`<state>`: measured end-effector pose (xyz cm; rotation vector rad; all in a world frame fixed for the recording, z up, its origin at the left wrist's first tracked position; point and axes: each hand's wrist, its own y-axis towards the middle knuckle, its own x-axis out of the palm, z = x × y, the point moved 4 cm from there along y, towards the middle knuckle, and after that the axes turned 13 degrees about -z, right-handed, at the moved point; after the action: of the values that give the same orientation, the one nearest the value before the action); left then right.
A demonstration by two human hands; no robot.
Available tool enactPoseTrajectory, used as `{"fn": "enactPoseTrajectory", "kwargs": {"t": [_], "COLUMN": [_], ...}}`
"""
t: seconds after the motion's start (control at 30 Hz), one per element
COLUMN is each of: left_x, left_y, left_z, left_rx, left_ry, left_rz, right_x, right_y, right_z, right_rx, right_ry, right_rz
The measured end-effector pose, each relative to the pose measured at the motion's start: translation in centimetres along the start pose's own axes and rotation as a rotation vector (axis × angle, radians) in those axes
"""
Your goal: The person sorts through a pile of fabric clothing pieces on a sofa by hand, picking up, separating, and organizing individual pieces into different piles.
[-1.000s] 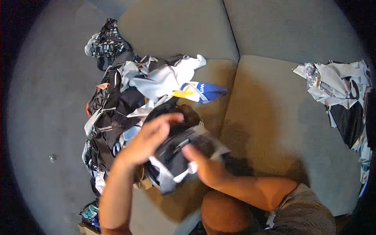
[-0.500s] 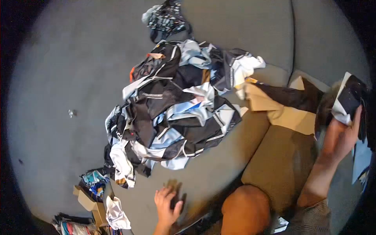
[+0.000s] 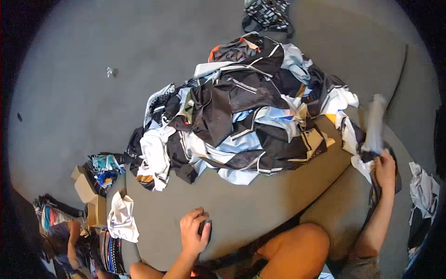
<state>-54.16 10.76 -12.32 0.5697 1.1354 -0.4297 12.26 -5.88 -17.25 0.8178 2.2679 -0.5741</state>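
My left hand (image 3: 194,231) rests on the grey padded surface (image 3: 162,204) in front of the large clothing pile, fingers loosely spread and holding nothing. At the right, my right hand (image 3: 384,173) is closed on a dark and white garment (image 3: 375,135), whose upper part is blurred by motion. The big pile (image 3: 241,111) of black, white and light-blue garments lies beyond my hands, left of the right hand. White and dark cloth (image 3: 349,135) hangs or lies just left of my right hand; where one piece ends is unclear.
A patterned black garment (image 3: 267,15) lies at the top. On the left are an open cardboard box (image 3: 96,209), a white cloth (image 3: 123,217) and a person (image 3: 65,239) near more clothes. More garments (image 3: 423,190) are at the right edge. A small clear object (image 3: 111,72) lies upper left.
The view has swung left. My left hand moved from the garment at the pile down to the surface. My right hand went to the right side and now grips a dark and white garment.
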Motion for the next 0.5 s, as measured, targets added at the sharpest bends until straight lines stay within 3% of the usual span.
{"fn": "enactPoseTrajectory", "kwargs": {"t": [0.03,0.17,0.2,0.23,0.3,0.4,0.5], "left_x": [0.0,-0.1,-0.5,-0.9,-0.8,-0.1,0.0], "left_y": [0.3,0.2,0.5,0.9,0.3,-0.6,-2.2], "left_z": [-0.1,0.1,0.3,0.2,-0.5,-2.5,-3.2], "left_rx": [-0.009,-0.058,-0.02,0.03,0.015,0.058,0.087], "left_ry": [0.003,-0.016,-0.002,-0.04,-0.027,-0.2,-0.159], "left_rz": [-0.007,-0.008,0.02,0.029,0.072,0.125,0.25], "right_x": [0.6,2.1,3.3,3.6,2.7,17.7,31.3], "right_y": [-0.4,-3.4,-1.0,1.1,4.2,12.5,9.4], "right_z": [-0.1,-6.7,-2.4,-0.5,2.1,-17.3,-37.3], "right_rx": [0.002,-0.424,-0.228,-0.274,-0.116,-0.534,-0.873], "right_ry": [-0.001,-0.757,-0.782,-0.504,-0.522,-0.427,-0.274], "right_rz": [-0.012,0.342,0.204,0.089,0.03,-0.132,-0.261]}}
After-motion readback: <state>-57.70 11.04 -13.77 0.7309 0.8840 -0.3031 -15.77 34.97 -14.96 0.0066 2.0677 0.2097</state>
